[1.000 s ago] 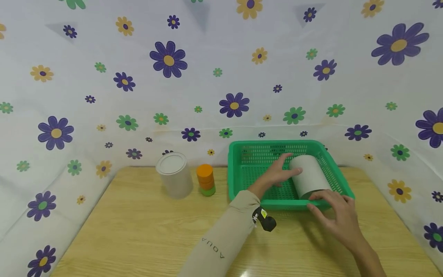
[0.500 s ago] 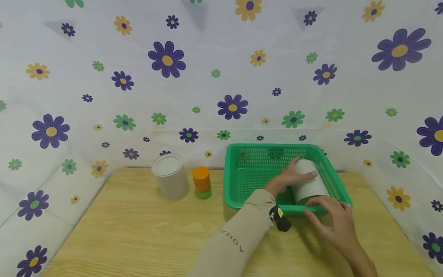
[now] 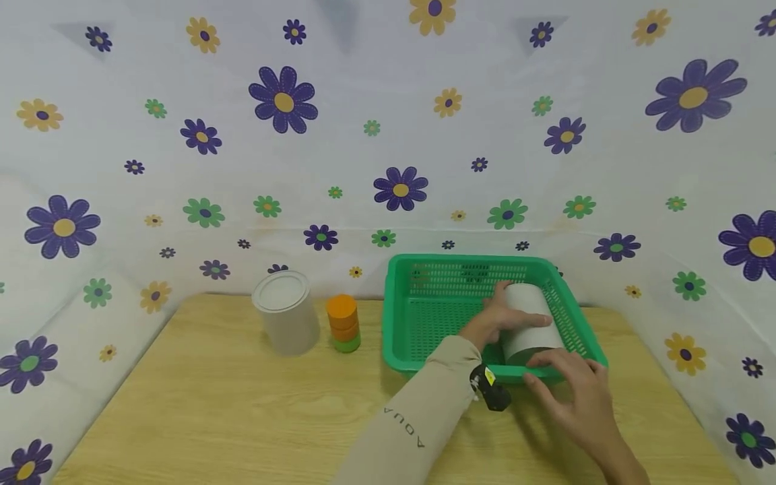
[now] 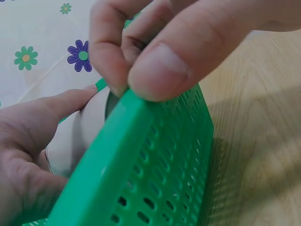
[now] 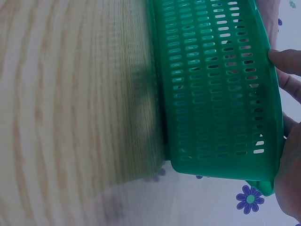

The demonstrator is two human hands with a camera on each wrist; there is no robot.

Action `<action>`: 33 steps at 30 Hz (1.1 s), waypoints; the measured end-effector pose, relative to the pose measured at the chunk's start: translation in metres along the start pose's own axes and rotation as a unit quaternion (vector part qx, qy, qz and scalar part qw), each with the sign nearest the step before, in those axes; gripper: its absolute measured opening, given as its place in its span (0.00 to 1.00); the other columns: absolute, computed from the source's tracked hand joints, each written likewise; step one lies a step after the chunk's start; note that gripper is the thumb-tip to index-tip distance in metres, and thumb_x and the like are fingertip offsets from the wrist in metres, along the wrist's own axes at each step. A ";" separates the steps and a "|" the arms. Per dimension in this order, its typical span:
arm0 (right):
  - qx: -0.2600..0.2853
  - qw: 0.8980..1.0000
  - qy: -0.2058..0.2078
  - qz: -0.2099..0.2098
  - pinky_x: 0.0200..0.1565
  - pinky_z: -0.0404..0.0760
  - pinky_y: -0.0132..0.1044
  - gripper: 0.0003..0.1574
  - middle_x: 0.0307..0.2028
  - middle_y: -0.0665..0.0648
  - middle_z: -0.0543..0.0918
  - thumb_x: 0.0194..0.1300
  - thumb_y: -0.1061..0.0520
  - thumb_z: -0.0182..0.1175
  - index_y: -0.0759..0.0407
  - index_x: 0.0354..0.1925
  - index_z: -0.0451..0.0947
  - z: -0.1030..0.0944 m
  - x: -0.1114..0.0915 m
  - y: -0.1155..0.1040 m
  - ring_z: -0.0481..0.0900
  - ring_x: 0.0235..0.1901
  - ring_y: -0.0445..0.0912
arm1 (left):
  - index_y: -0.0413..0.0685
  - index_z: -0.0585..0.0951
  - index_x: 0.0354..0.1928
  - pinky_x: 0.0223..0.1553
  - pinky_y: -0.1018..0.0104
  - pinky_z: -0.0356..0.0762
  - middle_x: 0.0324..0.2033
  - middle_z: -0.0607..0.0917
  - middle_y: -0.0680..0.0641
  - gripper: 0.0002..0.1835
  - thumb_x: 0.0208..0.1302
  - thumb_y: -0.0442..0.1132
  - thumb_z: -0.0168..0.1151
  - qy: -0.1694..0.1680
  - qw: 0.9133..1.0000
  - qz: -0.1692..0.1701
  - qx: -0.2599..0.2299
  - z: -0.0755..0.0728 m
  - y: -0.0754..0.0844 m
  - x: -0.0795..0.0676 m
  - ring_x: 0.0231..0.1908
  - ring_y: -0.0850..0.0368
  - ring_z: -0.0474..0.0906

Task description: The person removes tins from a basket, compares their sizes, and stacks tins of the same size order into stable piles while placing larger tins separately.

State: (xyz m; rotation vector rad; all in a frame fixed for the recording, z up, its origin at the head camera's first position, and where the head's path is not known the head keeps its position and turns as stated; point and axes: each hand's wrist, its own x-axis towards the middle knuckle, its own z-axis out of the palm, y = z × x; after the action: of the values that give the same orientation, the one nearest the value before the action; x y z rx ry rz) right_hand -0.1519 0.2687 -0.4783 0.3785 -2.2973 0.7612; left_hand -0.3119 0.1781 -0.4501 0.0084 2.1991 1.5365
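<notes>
A white can (image 3: 526,306) lies on its side in the right part of a green plastic basket (image 3: 403,365). My left hand (image 3: 498,316) grips it from the left, thumb across its upper side. In the left wrist view, the left hand (image 4: 28,155) holds the can (image 4: 80,134) behind the basket wall (image 4: 160,160). My right hand (image 3: 578,397) pinches the basket's front rim close to the can's near end. Seen by the right wrist camera, the right hand (image 5: 289,155) is at the rim of the perforated basket (image 5: 211,94).
Left of the basket, another white can (image 3: 287,323) with a lid stands upright on the wooden table (image 3: 242,417). Between them stands a small orange and green stack (image 3: 343,323). A flower-patterned cloth (image 3: 339,148) hangs behind and at both sides.
My left hand has moved right, from reaching beside the can to gripping it. The right hand stays at the front rim. The head view has shifted slightly.
</notes>
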 end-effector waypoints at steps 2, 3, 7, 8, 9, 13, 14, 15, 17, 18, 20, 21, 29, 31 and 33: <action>0.001 1.000 -0.001 0.002 0.50 0.56 0.52 0.20 0.39 0.43 0.85 0.50 0.66 0.75 0.48 0.39 0.82 -0.001 0.000 0.000 0.74 0.46 0.36 | 0.73 0.63 0.71 0.50 0.40 0.80 0.61 0.68 0.43 0.50 0.49 0.48 0.84 -0.002 1.000 0.005 -0.002 -0.003 0.001 -0.004 0.51 0.42 0.75; 0.002 1.000 -0.002 0.003 0.50 0.56 0.51 0.20 0.39 0.43 0.85 0.51 0.66 0.75 0.48 0.39 0.82 -0.001 0.000 0.000 0.74 0.46 0.35 | 0.72 0.63 0.71 0.51 0.40 0.80 0.60 0.68 0.43 0.50 0.49 0.47 0.84 0.000 1.000 0.007 -0.004 -0.004 0.001 -0.006 0.51 0.42 0.75; 0.005 1.000 0.002 0.005 0.50 0.55 0.49 0.20 0.38 0.44 0.85 0.50 0.66 0.75 0.48 0.39 0.82 0.001 -0.001 -0.002 0.74 0.45 0.34 | 0.71 0.63 0.71 0.51 0.40 0.80 0.58 0.69 0.43 0.50 0.49 0.45 0.84 0.006 1.000 0.017 -0.016 -0.011 0.004 -0.016 0.51 0.41 0.75; 0.005 1.000 0.003 0.006 0.49 0.55 0.49 0.20 0.38 0.44 0.85 0.50 0.66 0.75 0.48 0.39 0.82 0.001 -0.002 -0.003 0.74 0.45 0.34 | 0.70 0.63 0.71 0.50 0.39 0.81 0.58 0.69 0.43 0.50 0.49 0.45 0.85 0.008 0.999 0.022 -0.022 -0.012 0.004 -0.017 0.50 0.41 0.75; 0.005 1.000 0.003 0.007 0.50 0.55 0.49 0.20 0.38 0.44 0.85 0.50 0.65 0.76 0.48 0.39 0.82 0.002 -0.002 -0.003 0.74 0.45 0.34 | 0.70 0.64 0.70 0.50 0.39 0.81 0.58 0.69 0.43 0.50 0.48 0.45 0.85 0.010 0.999 0.024 -0.025 -0.013 0.004 -0.019 0.50 0.42 0.75; 0.000 1.000 0.009 0.008 0.49 0.57 0.53 0.21 0.38 0.43 0.85 0.49 0.66 0.77 0.47 0.39 0.83 0.001 -0.004 -0.003 0.73 0.45 0.33 | 0.71 0.63 0.70 0.47 0.42 0.83 0.56 0.70 0.45 0.50 0.48 0.45 0.85 0.014 0.999 0.038 -0.021 -0.018 0.003 -0.021 0.49 0.45 0.76; 0.000 1.000 0.009 0.007 0.49 0.57 0.54 0.22 0.38 0.42 0.85 0.48 0.66 0.77 0.47 0.39 0.83 0.001 -0.004 -0.002 0.73 0.45 0.33 | 0.71 0.63 0.69 0.47 0.43 0.83 0.55 0.71 0.46 0.50 0.48 0.45 0.85 0.015 0.999 0.041 -0.023 -0.019 0.002 -0.021 0.48 0.46 0.76; 0.001 1.000 0.009 0.007 0.49 0.57 0.54 0.22 0.38 0.42 0.85 0.48 0.66 0.77 0.46 0.39 0.83 0.000 -0.004 -0.002 0.73 0.45 0.33 | 0.71 0.63 0.69 0.47 0.43 0.83 0.54 0.71 0.46 0.50 0.48 0.45 0.85 0.016 0.999 0.045 -0.026 -0.021 0.002 -0.022 0.48 0.46 0.77; 0.002 1.000 0.010 0.004 0.49 0.57 0.54 0.23 0.38 0.42 0.85 0.48 0.66 0.77 0.46 0.39 0.83 0.000 -0.003 -0.001 0.73 0.45 0.33 | 0.70 0.63 0.70 0.46 0.44 0.84 0.54 0.72 0.47 0.50 0.48 0.44 0.85 0.017 0.998 0.051 -0.034 -0.027 0.001 -0.023 0.48 0.47 0.77; 0.003 1.000 0.008 0.003 0.49 0.57 0.54 0.23 0.38 0.43 0.85 0.48 0.66 0.77 0.45 0.39 0.83 0.000 -0.002 0.000 0.73 0.45 0.33 | 0.68 0.63 0.70 0.46 0.44 0.83 0.54 0.72 0.46 0.50 0.48 0.43 0.85 0.017 0.997 0.054 -0.046 -0.030 0.000 -0.024 0.48 0.46 0.77; 0.004 1.000 0.002 0.001 0.49 0.57 0.52 0.22 0.38 0.42 0.85 0.49 0.66 0.77 0.45 0.39 0.83 -0.002 -0.003 0.000 0.74 0.46 0.33 | 0.67 0.63 0.70 0.46 0.43 0.83 0.53 0.73 0.46 0.50 0.48 0.42 0.85 0.015 0.996 0.058 -0.064 -0.036 -0.002 -0.029 0.48 0.46 0.78; 0.005 1.000 0.001 0.001 0.49 0.57 0.52 0.22 0.38 0.42 0.85 0.49 0.66 0.77 0.45 0.39 0.83 -0.002 -0.004 -0.001 0.74 0.46 0.33 | 0.66 0.63 0.70 0.46 0.43 0.83 0.53 0.73 0.46 0.50 0.48 0.42 0.85 0.014 0.996 0.061 -0.070 -0.040 -0.004 -0.031 0.47 0.45 0.78; 0.011 1.000 -0.004 0.000 0.47 0.57 0.50 0.20 0.38 0.40 0.84 0.49 0.67 0.76 0.49 0.38 0.84 -0.006 0.001 -0.001 0.73 0.45 0.32 | 0.64 0.62 0.71 0.43 0.45 0.84 0.52 0.74 0.48 0.49 0.50 0.40 0.83 0.002 0.984 0.135 -0.117 -0.073 -0.002 -0.050 0.45 0.47 0.79; 0.012 1.000 -0.006 0.000 0.48 0.57 0.51 0.19 0.38 0.41 0.84 0.50 0.67 0.76 0.50 0.38 0.84 -0.006 0.002 -0.001 0.73 0.46 0.32 | 0.64 0.61 0.72 0.41 0.46 0.84 0.52 0.74 0.49 0.51 0.50 0.40 0.83 -0.003 0.981 0.152 -0.121 -0.080 -0.003 -0.053 0.45 0.49 0.79; 0.014 1.000 -0.006 0.002 0.48 0.57 0.51 0.18 0.38 0.42 0.85 0.50 0.67 0.76 0.52 0.38 0.84 -0.006 0.001 -0.001 0.73 0.46 0.32 | 0.64 0.61 0.73 0.40 0.48 0.85 0.52 0.73 0.51 0.52 0.50 0.40 0.83 -0.012 0.978 0.164 -0.125 -0.084 -0.004 -0.057 0.44 0.50 0.79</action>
State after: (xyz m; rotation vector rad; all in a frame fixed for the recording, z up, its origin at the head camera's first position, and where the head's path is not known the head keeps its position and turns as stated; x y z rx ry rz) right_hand -0.1491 0.2711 -0.4734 0.3927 -2.3014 0.7943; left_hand -0.2904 0.0868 -0.4099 0.3238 2.0437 1.9718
